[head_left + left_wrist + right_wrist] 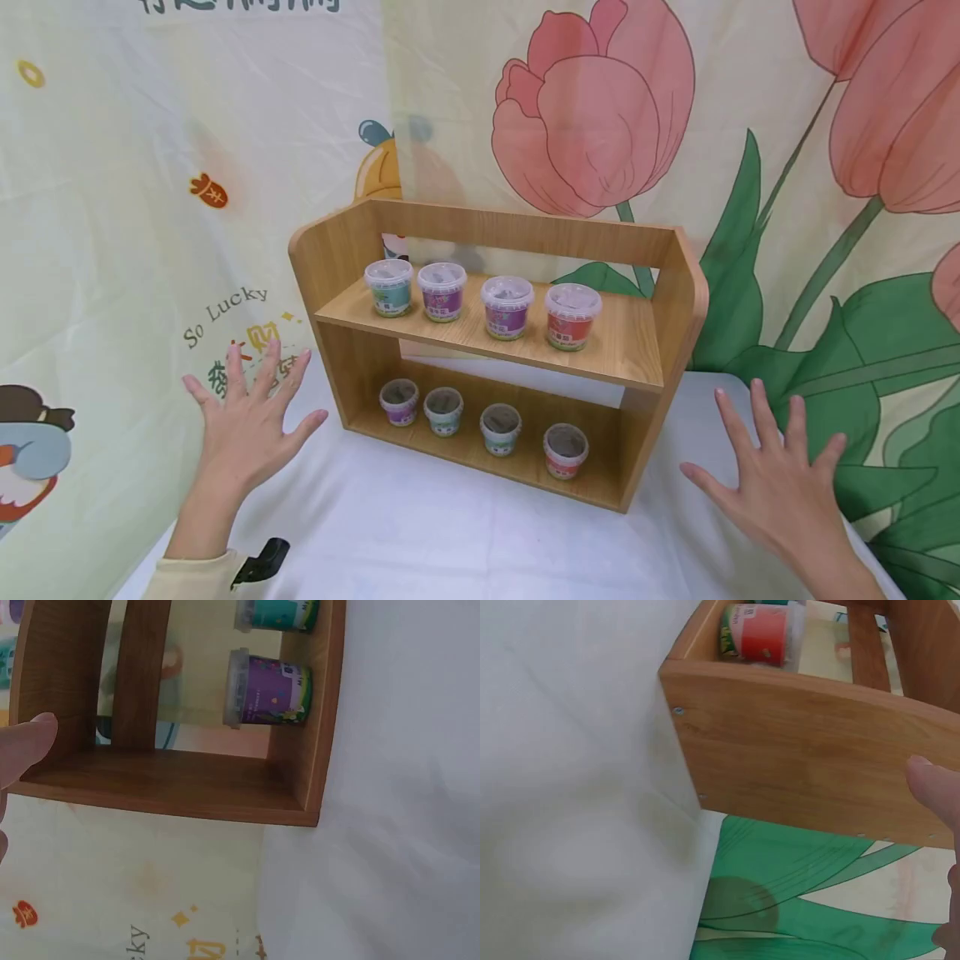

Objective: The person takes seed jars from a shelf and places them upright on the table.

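Note:
A two-tier wooden shelf (480, 354) stands on the white table. Its upper board carries a row of lidded cups: a teal cup (392, 292), two purple cups, one of them a purple cup (507, 312), and a red cup (572, 321) at the right. On the lower board sit a purple cup (400, 404), two pale teal cups, among them a teal cup (501, 432), and a red cup (565, 454). My left hand (251, 429) hovers left of the shelf, fingers spread and holding nothing. To the shelf's right, my right hand (783, 479) is likewise spread, holding nothing.
White cloth covers the table (450, 533) in front of the shelf. Behind stands a backdrop cloth (450, 100) printed with large pink tulips, and at the left hangs a pale printed cloth (112, 275). A black strap end (262, 561) sticks out at my left sleeve.

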A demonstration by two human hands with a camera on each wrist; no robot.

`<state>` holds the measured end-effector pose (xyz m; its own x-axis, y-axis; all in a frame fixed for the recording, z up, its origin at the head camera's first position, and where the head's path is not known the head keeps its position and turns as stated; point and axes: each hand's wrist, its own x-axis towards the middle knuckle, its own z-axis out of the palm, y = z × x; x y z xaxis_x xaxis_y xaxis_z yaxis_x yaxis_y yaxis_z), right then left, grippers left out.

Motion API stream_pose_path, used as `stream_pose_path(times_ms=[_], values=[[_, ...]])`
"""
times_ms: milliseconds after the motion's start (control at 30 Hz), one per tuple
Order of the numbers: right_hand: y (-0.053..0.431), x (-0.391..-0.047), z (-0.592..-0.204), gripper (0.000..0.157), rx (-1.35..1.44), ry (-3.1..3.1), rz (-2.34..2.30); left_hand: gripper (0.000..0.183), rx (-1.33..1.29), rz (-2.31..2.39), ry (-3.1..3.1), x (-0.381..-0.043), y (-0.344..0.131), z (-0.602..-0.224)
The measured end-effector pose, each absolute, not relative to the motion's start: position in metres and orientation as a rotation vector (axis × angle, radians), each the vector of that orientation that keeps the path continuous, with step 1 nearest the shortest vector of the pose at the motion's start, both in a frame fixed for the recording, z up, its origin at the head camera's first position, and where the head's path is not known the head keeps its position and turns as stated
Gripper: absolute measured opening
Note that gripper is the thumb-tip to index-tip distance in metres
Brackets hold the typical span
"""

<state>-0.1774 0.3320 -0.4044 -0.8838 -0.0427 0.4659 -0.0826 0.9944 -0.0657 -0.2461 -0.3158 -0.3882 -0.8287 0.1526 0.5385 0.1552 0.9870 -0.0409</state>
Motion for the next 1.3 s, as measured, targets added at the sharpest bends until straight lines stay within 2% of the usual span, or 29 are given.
stream_pose_path(times_ms=[333,533,867,1300], values=[[0.320,-0.176,-0.390,0.118,0.096,-2.613,0.176,0.093,-0.239,-0.081,-2.547,-0.253,-0.308,-0.381],[0.310,-0.171,-0.380,0.115,0.120,-2.613,0.355,0.094,-0.263,-0.171,-2.553,-0.259,-0.303,-0.378],[0.286,-0.170,-0.367,0.107,0.168,-2.590,0.824,0.093,-0.277,-0.571,-2.507,-0.272,-0.302,-0.384],[0.258,-0.180,-0.368,0.101,0.215,-2.408,1.215,0.086,-0.234,-1.235,-2.372,-0.295,-0.304,-0.394]])
